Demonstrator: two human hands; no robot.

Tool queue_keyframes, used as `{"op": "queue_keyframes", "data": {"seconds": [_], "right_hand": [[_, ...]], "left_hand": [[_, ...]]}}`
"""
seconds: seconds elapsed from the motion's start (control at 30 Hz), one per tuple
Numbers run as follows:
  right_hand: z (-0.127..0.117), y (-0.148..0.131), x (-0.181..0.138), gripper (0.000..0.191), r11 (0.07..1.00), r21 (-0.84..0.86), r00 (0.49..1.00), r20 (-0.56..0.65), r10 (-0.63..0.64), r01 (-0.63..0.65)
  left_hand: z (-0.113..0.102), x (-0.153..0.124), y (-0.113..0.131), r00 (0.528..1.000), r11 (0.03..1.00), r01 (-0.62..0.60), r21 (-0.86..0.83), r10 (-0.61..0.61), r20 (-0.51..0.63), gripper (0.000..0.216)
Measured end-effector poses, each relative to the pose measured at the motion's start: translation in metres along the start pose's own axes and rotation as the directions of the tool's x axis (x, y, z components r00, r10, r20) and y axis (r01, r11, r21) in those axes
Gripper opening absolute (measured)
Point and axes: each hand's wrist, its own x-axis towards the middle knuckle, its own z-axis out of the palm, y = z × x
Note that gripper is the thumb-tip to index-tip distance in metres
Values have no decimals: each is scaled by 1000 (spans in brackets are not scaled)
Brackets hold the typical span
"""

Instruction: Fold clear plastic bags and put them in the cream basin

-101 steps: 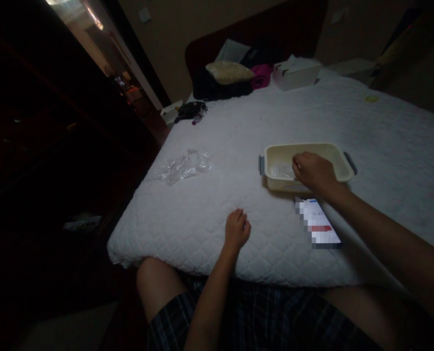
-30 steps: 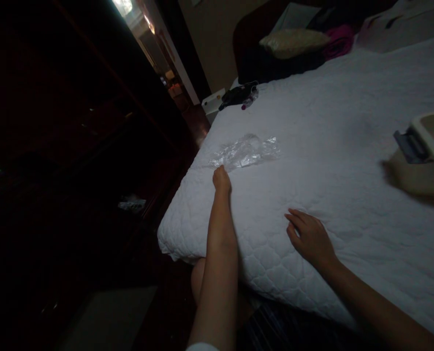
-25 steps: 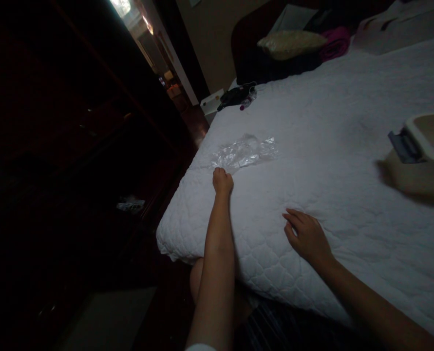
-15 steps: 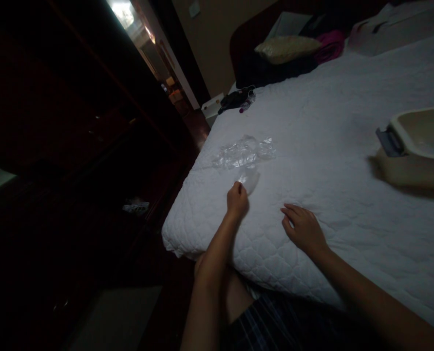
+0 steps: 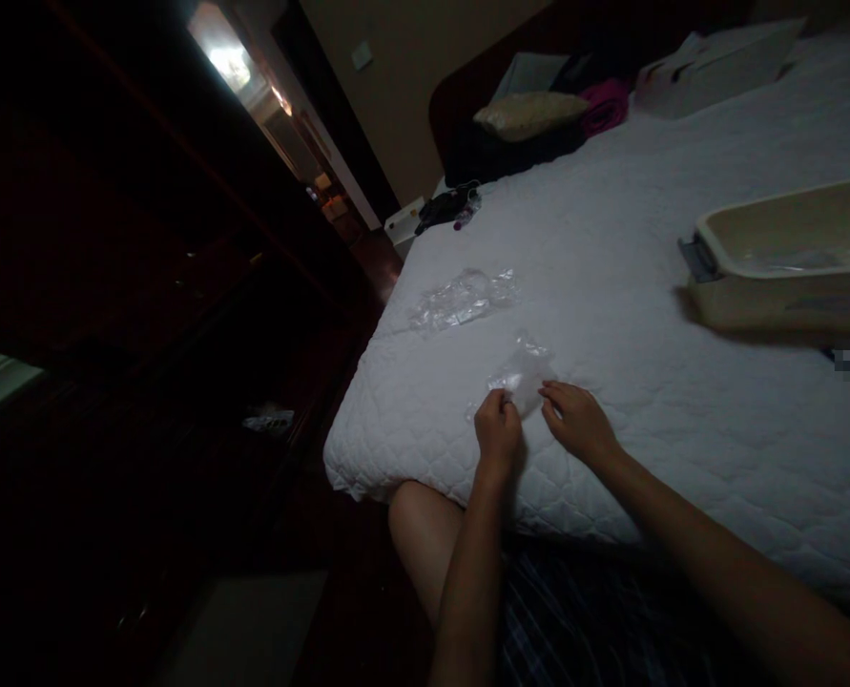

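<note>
- Left hand, just below the centre of the frame: fingers pinch the near edge of a clear plastic bag.
- Right hand, just right of it: fingertips at the bag's right edge, thumb slightly apart; cannot tell if it grips.
- That bag lies near frame centre on the white bed.
- More crumpled clear plastic lies above and left.
- Cream bin: right of frame, partly cut off.
</note>
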Motion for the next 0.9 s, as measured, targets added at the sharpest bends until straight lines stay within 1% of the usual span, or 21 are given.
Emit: {"op": "queue_keyframes", "data": {"seconds": [0.13,0.2,0.3,0.4,0.47,0.53,0.67,0.73,0.8,0.87,0.9], "right_hand": [[-3,0,-1,25,998,46,997,-62,56,-53],[-7,0,-2,25,995,42,991,-99,90,-86],[-13,0,-3,26,989,43,975,-165,150,-145],[-17,-1,-3,28,979,50,953,-226,203,-196],[-19,-2,-3,26,974,64,939,-258,226,-217],[-21,-4,-3,23,969,85,925,-290,246,-231],[-26,-5,-7,23,962,135,904,-333,269,-236],[-28,-5,-9,28,965,157,908,-335,251,-209],[-28,-3,-12,35,971,169,916,-338,218,-169],[-27,-2,-13,40,976,173,926,-330,185,-133],[-27,-2,-14,42,978,171,932,-320,167,-117]], "left_hand": [[15,-5,0,994,979,96,-179,-103,-35,14],[20,-12,-4,992,962,111,-248,-124,-38,12],[19,-20,-6,986,936,146,-319,-164,-29,11],[11,-21,1,970,867,221,-446,-243,10,15],[4,-20,8,965,849,254,-463,-255,62,17],[-2,-21,13,962,852,271,-448,-249,109,17],[-11,-28,15,960,867,270,-419,-207,189,11],[-14,-30,13,960,879,264,-398,-198,199,9],[-17,-30,13,961,882,266,-388,-209,184,9],[-19,-29,14,957,857,287,-428,-238,167,14],[-21,-28,16,949,822,314,-475,-263,172,18]]}}
